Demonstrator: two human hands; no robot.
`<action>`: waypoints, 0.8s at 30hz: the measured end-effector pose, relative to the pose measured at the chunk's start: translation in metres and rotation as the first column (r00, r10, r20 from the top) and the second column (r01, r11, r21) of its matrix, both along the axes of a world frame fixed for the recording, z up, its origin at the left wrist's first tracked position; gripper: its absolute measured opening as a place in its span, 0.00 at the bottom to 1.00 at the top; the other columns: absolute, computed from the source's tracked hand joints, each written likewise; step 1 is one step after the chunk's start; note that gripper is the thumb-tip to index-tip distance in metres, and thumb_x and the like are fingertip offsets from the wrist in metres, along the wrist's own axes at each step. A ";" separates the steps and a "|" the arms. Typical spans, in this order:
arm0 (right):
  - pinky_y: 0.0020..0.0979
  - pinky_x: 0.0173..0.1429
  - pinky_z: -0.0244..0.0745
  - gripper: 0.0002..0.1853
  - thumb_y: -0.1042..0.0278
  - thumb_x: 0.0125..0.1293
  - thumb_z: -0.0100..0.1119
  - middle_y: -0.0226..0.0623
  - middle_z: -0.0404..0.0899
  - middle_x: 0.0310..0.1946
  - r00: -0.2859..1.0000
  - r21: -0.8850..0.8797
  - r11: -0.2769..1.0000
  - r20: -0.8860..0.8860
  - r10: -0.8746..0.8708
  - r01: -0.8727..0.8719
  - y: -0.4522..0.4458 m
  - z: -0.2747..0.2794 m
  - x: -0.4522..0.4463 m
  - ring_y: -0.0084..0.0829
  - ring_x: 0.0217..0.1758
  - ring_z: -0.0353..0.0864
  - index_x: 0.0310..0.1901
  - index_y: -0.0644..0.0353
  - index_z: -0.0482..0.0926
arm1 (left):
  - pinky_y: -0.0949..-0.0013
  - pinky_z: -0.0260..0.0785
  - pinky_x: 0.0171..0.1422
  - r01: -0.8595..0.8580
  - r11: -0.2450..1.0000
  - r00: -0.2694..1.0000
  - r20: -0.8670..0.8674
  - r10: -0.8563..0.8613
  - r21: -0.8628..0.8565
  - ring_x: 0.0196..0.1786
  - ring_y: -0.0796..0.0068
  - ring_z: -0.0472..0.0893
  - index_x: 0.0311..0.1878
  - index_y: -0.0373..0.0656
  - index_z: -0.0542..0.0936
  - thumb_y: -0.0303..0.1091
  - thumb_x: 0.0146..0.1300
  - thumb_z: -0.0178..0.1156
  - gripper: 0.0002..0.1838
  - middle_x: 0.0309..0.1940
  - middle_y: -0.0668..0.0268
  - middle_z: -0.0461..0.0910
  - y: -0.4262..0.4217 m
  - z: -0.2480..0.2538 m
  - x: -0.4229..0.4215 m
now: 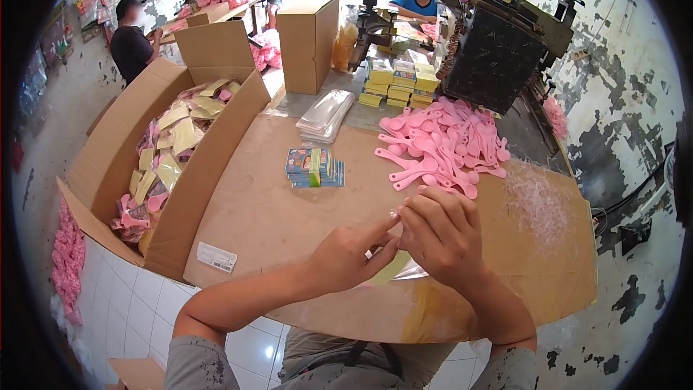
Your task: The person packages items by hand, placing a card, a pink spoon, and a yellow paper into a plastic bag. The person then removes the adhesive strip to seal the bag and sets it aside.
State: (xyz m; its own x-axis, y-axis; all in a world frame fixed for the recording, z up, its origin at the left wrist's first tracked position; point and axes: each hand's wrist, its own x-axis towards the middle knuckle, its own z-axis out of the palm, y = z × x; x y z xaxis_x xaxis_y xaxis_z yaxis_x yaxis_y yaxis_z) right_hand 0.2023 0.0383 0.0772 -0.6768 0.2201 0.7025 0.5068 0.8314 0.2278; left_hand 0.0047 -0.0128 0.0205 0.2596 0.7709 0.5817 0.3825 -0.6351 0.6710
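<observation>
Both hands meet over the near part of the cardboard-covered table (260, 231). The fingers of my left hand (354, 251) are pinched near my right hand (442, 235), whose fingers are curled together. What either hand grips is too small to make out. Below them, partly hidden, lie a pale yellow card (388, 271) and some clear plastic (413, 270). Beyond the hands spreads a heap of pink spoons (447, 141). A banded stack of blue printed cards (315, 167) sits farther left, with a pile of clear plastic bags (325, 115) behind it.
An open carton (184, 220) of packed bags and pink spoons stands left. Behind are a tall cardboard box (307, 47), stacked yellow card bundles (390, 83) and a dark machine (491, 58). Plastic shreds (539, 202) lie right. Other people sit or stand at the back.
</observation>
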 end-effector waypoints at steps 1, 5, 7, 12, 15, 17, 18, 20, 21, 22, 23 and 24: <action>0.41 0.59 0.69 0.14 0.66 0.55 0.71 0.35 0.82 0.50 1.000 0.019 1.000 0.026 -0.009 0.009 0.000 0.000 0.000 0.36 0.58 0.81 0.42 0.61 0.84 | 0.69 0.80 0.38 -0.014 1.000 0.997 -0.070 0.014 0.006 0.29 0.70 0.89 0.72 0.33 0.72 0.23 0.70 0.65 0.28 0.35 0.57 0.91 0.000 0.000 -0.001; 0.41 0.55 0.72 0.08 0.71 0.58 0.66 0.37 0.79 0.42 0.991 -0.233 0.972 -0.123 -0.053 0.023 0.011 0.015 0.007 0.35 0.51 0.80 0.39 0.59 0.80 | 0.67 0.81 0.39 0.026 0.996 0.999 -0.039 -0.030 -0.090 0.31 0.71 0.89 0.71 0.35 0.73 0.26 0.72 0.64 0.26 0.34 0.58 0.90 0.001 0.014 -0.001; 0.38 0.50 0.73 0.04 0.72 0.63 0.62 0.36 0.77 0.39 0.950 -0.474 0.874 -0.308 -0.055 -0.103 0.025 0.027 0.038 0.32 0.45 0.80 0.39 0.59 0.78 | 0.68 0.80 0.41 0.111 0.973 0.986 0.146 -0.082 -0.202 0.34 0.75 0.89 0.71 0.36 0.74 0.27 0.74 0.62 0.23 0.35 0.59 0.90 0.003 0.016 -0.002; 0.35 0.53 0.77 0.10 0.76 0.69 0.56 0.39 0.80 0.46 0.701 -0.784 0.172 -0.613 -0.365 -0.597 0.058 0.022 0.215 0.31 0.48 0.80 0.51 0.61 0.76 | 0.74 0.79 0.51 0.275 0.862 0.886 0.461 -0.055 -0.425 0.46 0.83 0.85 0.72 0.37 0.73 0.27 0.79 0.57 0.21 0.43 0.58 0.90 0.015 0.002 -0.012; 0.39 0.62 0.78 0.20 0.81 0.68 0.54 0.43 0.81 0.54 0.762 -0.849 0.528 -0.327 -0.558 0.022 0.096 -0.046 0.346 0.38 0.58 0.83 0.62 0.62 0.75 | 0.72 0.80 0.54 0.294 0.846 0.870 0.491 -0.045 -0.445 0.51 0.77 0.87 0.74 0.35 0.70 0.26 0.80 0.55 0.22 0.48 0.56 0.89 0.017 0.004 -0.014; 0.42 0.69 0.76 0.26 0.83 0.67 0.54 0.46 0.80 0.59 0.664 -0.556 0.558 -0.014 -0.748 0.617 0.091 -0.073 0.369 0.44 0.64 0.81 0.67 0.62 0.73 | 0.72 0.80 0.55 0.262 0.872 0.882 0.469 -0.043 -0.413 0.53 0.76 0.87 0.73 0.35 0.70 0.27 0.81 0.55 0.21 0.49 0.56 0.89 0.016 0.004 -0.012; 0.45 0.73 0.72 0.28 0.83 0.66 0.55 0.47 0.78 0.62 0.553 -0.361 0.495 0.072 -0.830 0.790 0.082 -0.078 0.368 0.48 0.68 0.79 0.69 0.62 0.73 | 0.72 0.80 0.55 0.249 0.882 0.889 0.455 -0.044 -0.401 0.53 0.76 0.87 0.73 0.35 0.70 0.27 0.81 0.55 0.21 0.49 0.55 0.89 0.016 0.004 -0.011; 0.47 0.76 0.69 0.30 0.83 0.64 0.57 0.48 0.78 0.64 0.448 -0.134 0.436 0.083 -0.890 0.890 0.069 -0.068 0.343 0.52 0.70 0.77 0.69 0.61 0.73 | 0.72 0.80 0.57 0.268 0.868 0.877 0.478 -0.040 -0.418 0.55 0.75 0.86 0.73 0.34 0.70 0.28 0.82 0.54 0.21 0.50 0.55 0.89 0.017 0.004 -0.010; 0.46 0.75 0.69 0.29 0.83 0.64 0.58 0.48 0.79 0.63 0.474 -0.134 0.466 0.038 -0.879 0.875 0.061 -0.053 0.313 0.53 0.69 0.77 0.68 0.61 0.75 | 0.71 0.80 0.58 0.275 0.860 0.871 0.490 -0.034 -0.429 0.56 0.74 0.86 0.73 0.34 0.70 0.28 0.82 0.53 0.21 0.50 0.54 0.88 0.017 0.003 -0.009; 0.46 0.74 0.68 0.28 0.82 0.63 0.59 0.48 0.79 0.62 0.495 -0.139 0.490 -0.001 -0.869 0.860 0.050 -0.041 0.284 0.53 0.68 0.77 0.67 0.61 0.76 | 0.71 0.80 0.59 0.279 0.856 0.869 0.494 -0.031 -0.435 0.56 0.74 0.86 0.73 0.34 0.70 0.29 0.82 0.53 0.20 0.51 0.54 0.88 0.016 0.000 -0.009; 0.45 0.72 0.70 0.26 0.81 0.64 0.61 0.47 0.81 0.60 0.623 -0.258 0.611 -0.040 -0.781 0.748 0.044 -0.032 0.257 0.51 0.66 0.79 0.65 0.61 0.77 | 0.71 0.80 0.60 0.282 0.854 0.868 0.496 -0.032 -0.438 0.56 0.73 0.86 0.73 0.34 0.71 0.29 0.82 0.53 0.20 0.51 0.54 0.88 0.019 -0.003 -0.010; 0.44 0.70 0.71 0.25 0.79 0.64 0.62 0.45 0.82 0.58 0.730 -0.363 0.709 -0.105 -0.675 0.604 0.043 -0.023 0.229 0.48 0.64 0.80 0.64 0.61 0.78 | 0.70 0.80 0.61 0.283 0.855 0.868 0.495 -0.035 -0.435 0.57 0.73 0.86 0.73 0.34 0.71 0.30 0.82 0.53 0.20 0.52 0.54 0.88 0.022 -0.003 -0.010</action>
